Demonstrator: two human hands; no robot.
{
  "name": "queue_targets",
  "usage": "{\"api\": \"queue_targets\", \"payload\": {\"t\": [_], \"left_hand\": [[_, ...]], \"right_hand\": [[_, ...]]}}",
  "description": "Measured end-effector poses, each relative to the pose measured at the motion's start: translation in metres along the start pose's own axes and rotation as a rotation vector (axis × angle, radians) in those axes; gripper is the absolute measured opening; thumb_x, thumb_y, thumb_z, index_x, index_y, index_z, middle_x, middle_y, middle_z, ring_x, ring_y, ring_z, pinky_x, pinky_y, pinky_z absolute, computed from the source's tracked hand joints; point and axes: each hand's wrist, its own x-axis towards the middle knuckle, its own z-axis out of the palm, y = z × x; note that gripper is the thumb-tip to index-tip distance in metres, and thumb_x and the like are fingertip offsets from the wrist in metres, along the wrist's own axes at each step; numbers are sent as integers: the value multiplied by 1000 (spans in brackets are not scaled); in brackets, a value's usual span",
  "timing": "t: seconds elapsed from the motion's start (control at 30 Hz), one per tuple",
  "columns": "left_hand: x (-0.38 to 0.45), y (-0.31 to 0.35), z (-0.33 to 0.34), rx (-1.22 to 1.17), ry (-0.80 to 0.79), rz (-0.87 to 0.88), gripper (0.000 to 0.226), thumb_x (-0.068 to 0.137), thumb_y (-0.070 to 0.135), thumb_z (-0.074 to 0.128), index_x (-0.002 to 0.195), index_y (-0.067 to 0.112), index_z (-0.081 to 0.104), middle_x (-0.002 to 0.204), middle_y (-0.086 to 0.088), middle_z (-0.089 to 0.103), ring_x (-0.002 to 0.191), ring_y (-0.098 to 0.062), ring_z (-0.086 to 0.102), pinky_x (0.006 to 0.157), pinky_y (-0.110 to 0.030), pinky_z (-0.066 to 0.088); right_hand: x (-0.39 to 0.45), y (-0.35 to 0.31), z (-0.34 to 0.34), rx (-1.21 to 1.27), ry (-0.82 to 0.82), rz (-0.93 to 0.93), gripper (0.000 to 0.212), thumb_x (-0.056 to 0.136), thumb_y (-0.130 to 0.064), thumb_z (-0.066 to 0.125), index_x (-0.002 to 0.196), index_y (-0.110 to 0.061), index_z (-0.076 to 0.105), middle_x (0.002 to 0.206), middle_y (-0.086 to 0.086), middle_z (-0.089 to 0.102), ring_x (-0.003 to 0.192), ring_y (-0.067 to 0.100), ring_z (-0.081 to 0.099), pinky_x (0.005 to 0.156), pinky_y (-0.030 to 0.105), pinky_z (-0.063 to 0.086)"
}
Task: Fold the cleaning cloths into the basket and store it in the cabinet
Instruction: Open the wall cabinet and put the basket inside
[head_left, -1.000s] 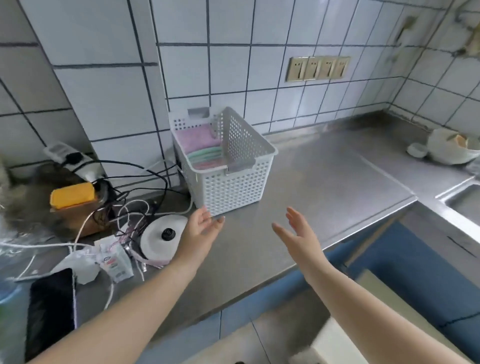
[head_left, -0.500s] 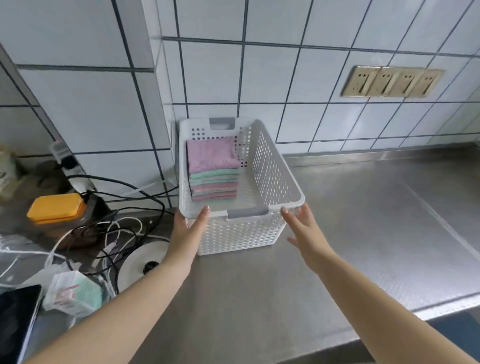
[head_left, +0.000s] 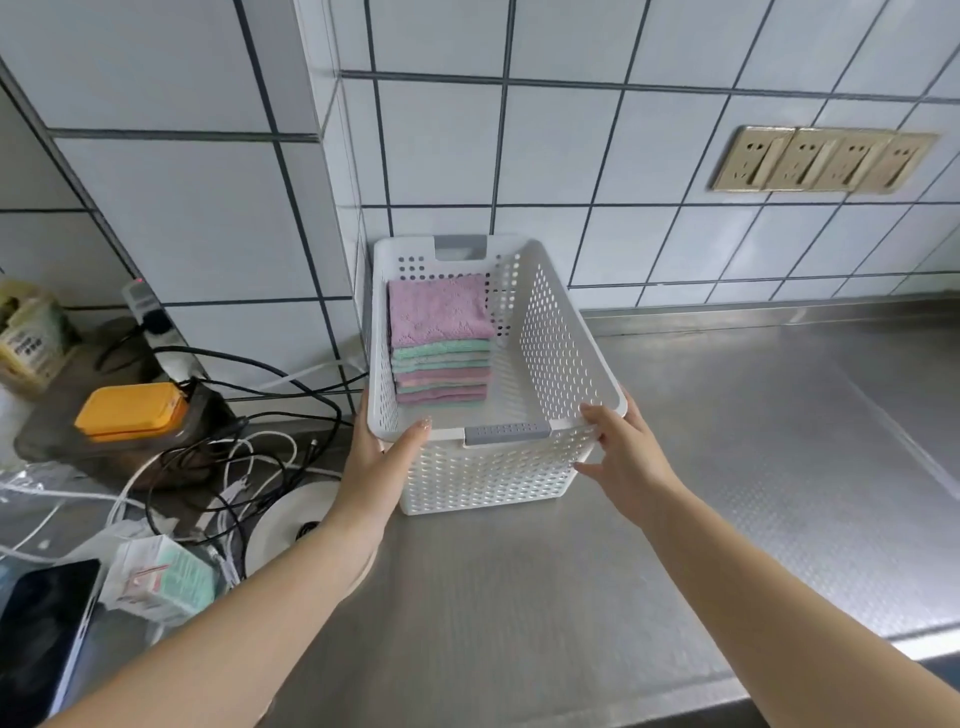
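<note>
A white perforated basket (head_left: 563, 332) with grey handles stands on the steel counter against the tiled wall. Inside it, at the far left, lies a stack of folded cleaning cloths (head_left: 439, 314), pink on top with green and pink layers below. My left hand (head_left: 376, 460) grips the basket's near left corner, thumb over the rim and fingers out of sight along the left wall. At the near right corner, my right hand (head_left: 628, 460) holds the rim, thumb on top and fingers on the outer wall.
Left of the basket lie tangled cables (head_left: 249, 415), an orange-lidded container (head_left: 130, 413), a white round lid (head_left: 283, 530), a small carton (head_left: 163, 579) and a dark tablet (head_left: 41, 629). Wall sockets (head_left: 821, 158) sit upper right. The steel counter (head_left: 753, 467) stretches to the right.
Both hands reached forward from above the counter to the basket and now grip its two near corners. The view has moved closer to the basket.
</note>
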Motion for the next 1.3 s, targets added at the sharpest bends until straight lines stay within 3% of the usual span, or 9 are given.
{"api": "queue_targets", "payload": {"t": [0.17,0.37,0.47,0.67,0.8,0.93,1.03,1.2,1.3], "left_hand": [[-15,4,-5,1,-72,20,55,86,17,60,136,34,43,127,16,59,121,-2,53,108,-34,35],[-43,7,-8,8,-159,24,56,80,26,63,131,39,45,126,21,59,121,1,51,110,-35,34],[-61,10,-11,17,-250,22,55,78,33,65,126,50,44,127,25,56,122,5,48,109,-33,33],[-91,12,-27,-25,-449,22,54,80,27,63,125,48,44,122,29,57,118,8,50,108,-30,34],[-114,15,-50,-35,-640,16,68,76,36,66,138,40,38,132,23,53,125,4,45,111,-33,31],[-140,12,-72,5,-789,-21,81,70,48,69,141,39,34,141,18,45,133,-3,39,114,-42,28],[-164,14,-83,11,-913,-29,76,73,45,68,141,38,35,140,17,47,132,-5,41,112,-44,31],[-215,12,-98,11,-1075,-73,79,70,46,70,141,36,37,139,14,49,130,-7,44,111,-44,33],[-251,14,-105,-13,-1199,-119,72,69,45,70,135,41,41,133,22,52,125,2,47,108,-37,35]], "right_hand": [[-23,5,-5,48,-4,-37,41,90,-7,49,115,-39,56,83,-16,67,92,11,58,102,58,36],[-73,17,-18,54,79,-89,44,90,-9,52,123,-38,54,87,-14,64,92,11,57,100,60,36],[-112,28,-23,79,179,-119,43,90,-9,52,122,-37,54,87,-14,63,93,10,56,100,60,37],[-190,58,-14,145,354,-184,54,79,-16,62,128,-35,52,90,-11,62,98,15,54,101,60,36],[-256,84,12,177,518,-249,36,88,-12,57,107,-42,62,94,-9,66,99,19,56,101,58,35],[-324,118,42,236,648,-292,42,91,-8,50,122,-37,54,102,-9,66,104,20,57,99,58,38],[-370,143,59,284,747,-319,44,89,-9,52,126,-32,52,108,-3,63,102,20,55,95,54,40],[-447,184,87,336,927,-356,48,70,-19,58,114,-38,59,101,-6,67,96,19,57,87,48,42],[-489,208,95,357,1015,-367,54,70,-18,57,121,-35,55,103,-2,66,91,19,60,79,45,43]]}}
